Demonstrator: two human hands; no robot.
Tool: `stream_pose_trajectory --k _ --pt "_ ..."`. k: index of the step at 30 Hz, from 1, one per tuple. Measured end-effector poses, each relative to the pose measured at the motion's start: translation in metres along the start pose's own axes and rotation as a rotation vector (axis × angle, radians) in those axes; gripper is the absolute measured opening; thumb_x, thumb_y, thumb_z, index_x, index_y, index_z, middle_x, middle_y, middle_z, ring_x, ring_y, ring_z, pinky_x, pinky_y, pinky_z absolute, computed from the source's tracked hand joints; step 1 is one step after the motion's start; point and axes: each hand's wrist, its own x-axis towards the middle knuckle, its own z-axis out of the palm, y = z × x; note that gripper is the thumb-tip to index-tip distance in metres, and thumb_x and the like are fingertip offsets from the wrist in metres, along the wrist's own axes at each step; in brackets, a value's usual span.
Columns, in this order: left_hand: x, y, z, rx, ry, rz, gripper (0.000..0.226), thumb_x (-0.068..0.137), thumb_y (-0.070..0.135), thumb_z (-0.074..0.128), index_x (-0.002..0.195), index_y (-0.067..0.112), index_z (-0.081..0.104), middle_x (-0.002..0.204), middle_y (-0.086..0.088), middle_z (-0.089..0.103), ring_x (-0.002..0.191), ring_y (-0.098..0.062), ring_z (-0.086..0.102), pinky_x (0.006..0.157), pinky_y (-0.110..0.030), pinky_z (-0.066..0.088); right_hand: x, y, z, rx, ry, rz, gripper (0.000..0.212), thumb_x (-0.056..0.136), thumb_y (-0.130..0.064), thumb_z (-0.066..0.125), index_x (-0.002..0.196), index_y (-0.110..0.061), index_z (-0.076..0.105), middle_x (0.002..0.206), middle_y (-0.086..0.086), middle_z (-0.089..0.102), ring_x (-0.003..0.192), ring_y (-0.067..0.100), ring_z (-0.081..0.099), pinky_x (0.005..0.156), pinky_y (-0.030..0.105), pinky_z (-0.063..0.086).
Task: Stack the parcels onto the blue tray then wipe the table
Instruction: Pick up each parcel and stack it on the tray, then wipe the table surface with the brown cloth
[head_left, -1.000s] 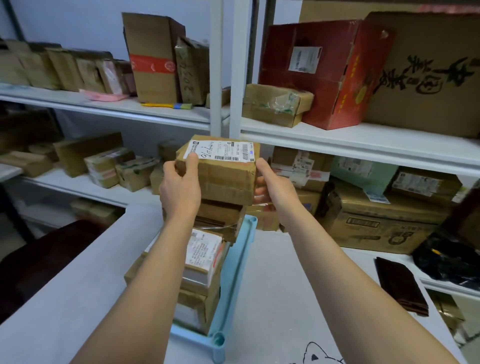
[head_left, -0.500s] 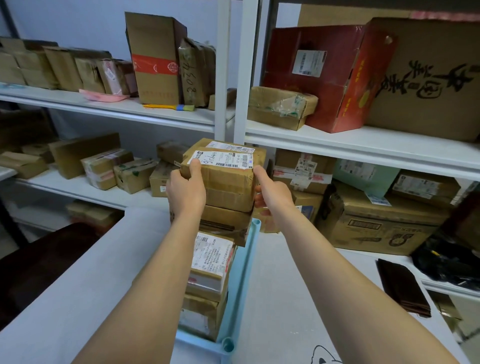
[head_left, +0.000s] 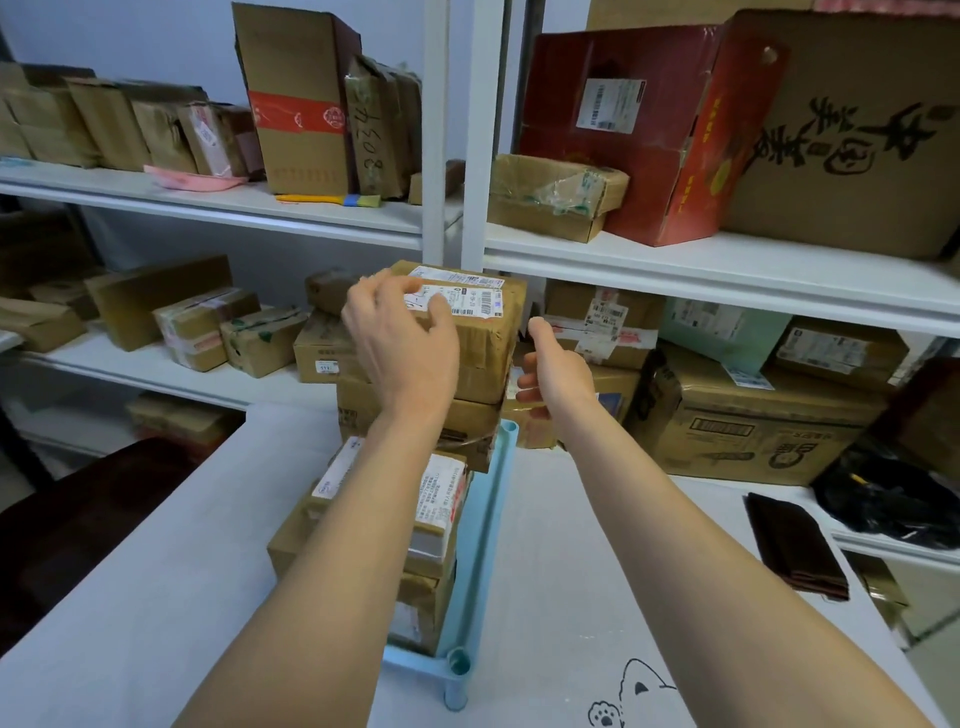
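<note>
A brown parcel with a white label lies on top of a tall stack of parcels. The stack stands on the blue tray, which sits on the white table. My left hand hovers at the top parcel's near left corner with relaxed, spread fingers and does not grip it. My right hand is just right of the parcel, apart from it, with its fingers loosely curled and holding nothing. My left forearm hides part of the stack.
A dark brown folded cloth lies on the table's right side, with a black bag behind it. White shelves full of cardboard boxes stand right behind the table. A dark seat is at the left.
Both hands held the labelled parcel by its sides and set it on the stack. Now both have let go; the right hand has drawn away to the right.
</note>
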Motion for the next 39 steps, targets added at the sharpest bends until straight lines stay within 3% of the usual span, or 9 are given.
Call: stream_pose_trajectory --k 3,7,11,14,17,24,31,36,39 --pt "-0.018 0.022 0.009 -0.03 -0.014 0.212 0.013 0.084 0.017 0.057 0.093 0.01 0.063 0.113 -0.008 0.056 0.113 -0.02 0.046 0.089 -0.013 0.026 -0.003 0.009 -0.009 0.033 0.011 -0.026 0.049 0.088 -0.058 0.039 0.071 -0.015 0.055 0.074 0.004 0.058 0.072 0.021 0.056 0.079 0.041 0.048" --pt "-0.048 0.041 0.028 -0.072 -0.113 0.324 0.007 0.081 0.014 0.057 0.083 0.011 0.063 0.099 -0.008 0.058 0.1 -0.018 0.048 0.079 -0.011 0.028 -0.007 0.025 -0.028 0.04 0.045 -0.033 0.048 0.087 -0.056 0.042 0.063 -0.016 0.053 0.061 0.002 0.055 0.061 0.021 0.05 0.07 0.04 0.041" --pt "-0.084 0.05 0.051 -0.096 -0.28 0.339 0.008 0.082 0.012 0.058 0.084 0.01 0.065 0.097 -0.006 0.058 0.095 -0.014 0.047 0.073 -0.008 0.027 -0.009 0.048 -0.057 -0.016 0.109 0.028 0.05 0.088 -0.052 0.036 0.076 -0.013 0.064 0.09 0.012 0.067 0.082 0.028 0.061 0.077 0.043 0.05" --pt "-0.109 0.048 0.072 -0.106 -0.47 0.284 0.011 0.083 0.009 0.059 0.09 0.01 0.066 0.101 -0.008 0.058 0.1 -0.021 0.051 0.077 -0.014 0.029 -0.006 0.072 -0.079 0.008 0.163 0.115 0.043 0.092 -0.046 0.038 0.087 -0.012 0.064 0.097 0.012 0.07 0.088 0.026 0.065 0.073 0.036 0.052" --pt "-0.134 0.037 0.093 -0.049 -0.654 0.185 0.018 0.086 0.013 0.058 0.102 0.014 0.066 0.11 -0.006 0.055 0.106 -0.021 0.052 0.082 -0.019 0.034 -0.008 0.099 -0.101 0.034 0.173 0.151 0.042 0.096 -0.041 0.037 0.099 -0.008 0.064 0.093 0.011 0.066 0.078 0.022 0.062 0.067 0.032 0.047" --pt "-0.203 0.005 0.153 0.153 -0.996 -0.003 0.023 0.088 0.024 0.058 0.109 0.017 0.066 0.12 -0.006 0.058 0.109 -0.022 0.054 0.09 -0.029 0.041 0.007 0.172 -0.163 -0.018 0.223 0.308 0.035 0.098 -0.03 0.033 0.1 -0.006 0.058 0.095 0.013 0.061 0.098 0.03 0.062 0.079 0.036 0.05" --pt "-0.266 -0.012 0.211 0.234 -1.143 -0.264 0.017 0.087 0.02 0.058 0.098 0.013 0.069 0.114 -0.004 0.066 0.107 -0.022 0.058 0.081 -0.02 0.039 0.047 0.242 -0.225 -0.133 0.174 0.379 0.03 0.094 -0.025 0.037 0.092 -0.005 0.06 0.102 0.019 0.063 0.091 0.035 0.059 0.087 0.044 0.049" --pt "-0.309 -0.013 0.247 0.262 -1.145 -0.421 0.018 0.086 0.018 0.06 0.099 0.009 0.069 0.109 -0.008 0.068 0.106 -0.023 0.06 0.086 -0.024 0.044 0.077 0.298 -0.276 -0.256 0.13 0.431 0.025 0.094 -0.018 0.037 0.076 -0.009 0.052 0.088 0.01 0.054 0.071 0.026 0.048 0.065 0.027 0.037" --pt "-0.329 -0.011 0.269 0.284 -1.127 -0.477 0.017 0.086 0.017 0.06 0.098 0.01 0.07 0.107 -0.008 0.068 0.104 -0.023 0.061 0.088 -0.026 0.046 0.093 0.328 -0.3 -0.373 0.112 0.427 0.026 0.094 -0.018 0.038 0.074 -0.012 0.054 0.09 0.01 0.056 0.08 0.026 0.05 0.072 0.028 0.039"
